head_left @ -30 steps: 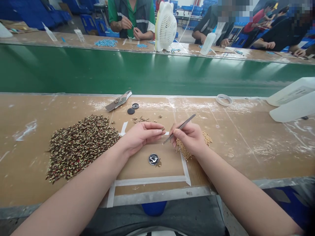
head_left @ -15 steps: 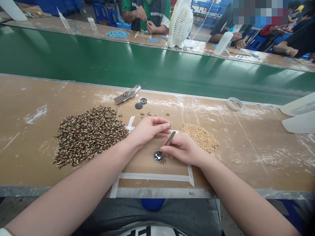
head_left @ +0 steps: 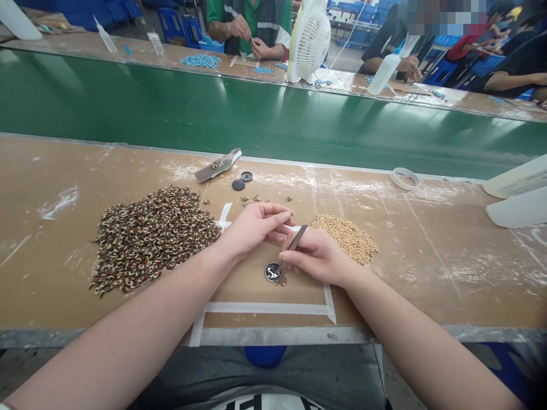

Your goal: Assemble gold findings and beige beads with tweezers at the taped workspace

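My right hand (head_left: 318, 256) is closed on metal tweezers (head_left: 294, 241), whose tip points down into a small round black dish (head_left: 272, 271) on the brown bench. My left hand (head_left: 256, 225) hovers just behind, its fingers pinched together on something too small to make out. A big heap of dark brown and cream small parts (head_left: 149, 236) lies to the left of that hand. A smaller heap of tan beads (head_left: 348, 236) lies to the right of my right hand. White tape (head_left: 265, 308) marks a rectangle around the dish.
Two black discs (head_left: 241, 180), a flat metal scoop (head_left: 217, 165) and a few loose parts lie behind my hands. A tape roll (head_left: 404, 178) and white containers (head_left: 515, 193) sit to the right. Beyond the green conveyor (head_left: 256, 122), other people work beside a white fan (head_left: 310, 40).
My right hand has come down and left from beside the tan beads, bringing the tweezers' tip to the black dish. The left hand has stayed pinched in place.
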Motion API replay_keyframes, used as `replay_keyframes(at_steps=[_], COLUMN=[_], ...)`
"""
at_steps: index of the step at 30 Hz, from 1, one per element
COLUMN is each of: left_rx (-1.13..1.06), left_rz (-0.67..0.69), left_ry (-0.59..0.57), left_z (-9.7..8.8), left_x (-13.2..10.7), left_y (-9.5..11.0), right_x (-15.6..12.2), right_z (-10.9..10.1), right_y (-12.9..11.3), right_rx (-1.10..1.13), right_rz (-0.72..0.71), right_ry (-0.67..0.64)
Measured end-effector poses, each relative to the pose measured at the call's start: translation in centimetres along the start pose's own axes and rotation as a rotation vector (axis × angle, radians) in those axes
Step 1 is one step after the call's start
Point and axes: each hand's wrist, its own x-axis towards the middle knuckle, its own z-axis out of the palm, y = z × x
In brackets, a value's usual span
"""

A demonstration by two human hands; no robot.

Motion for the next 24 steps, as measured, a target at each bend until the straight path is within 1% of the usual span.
replay_keyframes(at_steps=[2,4,7,8,10,12,15,21,24], left_rx=[0.022,0.081,0.203,0.229,0.246,0.240,0.244,0.261,0.285], left_rz=[0.008,0.015,0.032,0.033,0.027,0.019,0.031,0.062,0.064], left_ry=[-0.027,-0.047,-0.039,-0.035,-0.036,-0.042,-0.038,-0.029,-0.030], left_z=[0.1,0.4,0.7,0.8,0.9,0.9,0.9,0.7,0.6], left_x=[-0.1,-0.2,-0.4,-0.4,-0.4,-0.4,-0.4,-0.3,-0.3], left_y=[-0.1,-0.2,-0.3,-0.4,-0.4,-0.4,-0.4,-0.7,-0.7], right_x=[-0.2,-0.3,-0.1,0.1,0.4,0.6,0.7,0.7,0.8], right_z=[-0.2,-0.7,-1.5,-1.8,-2.1,-2.1,-1.9,-1.8,-1.9], right_y=[0.3,0.5,0.7,0.7,0.7,0.8,0.9,0.9,1.0], right_rx=[0.164,0.287,0.292,0.276,0.248,0.217,0.169,0.196,0.164], right_rz=[0.054,0.112,0.145,0.147,0.158,0.174,0.194,0.194,0.192], right_ry=[0.118,0.288,0.555,0.623,0.705,0.724,0.708,0.721,0.723])
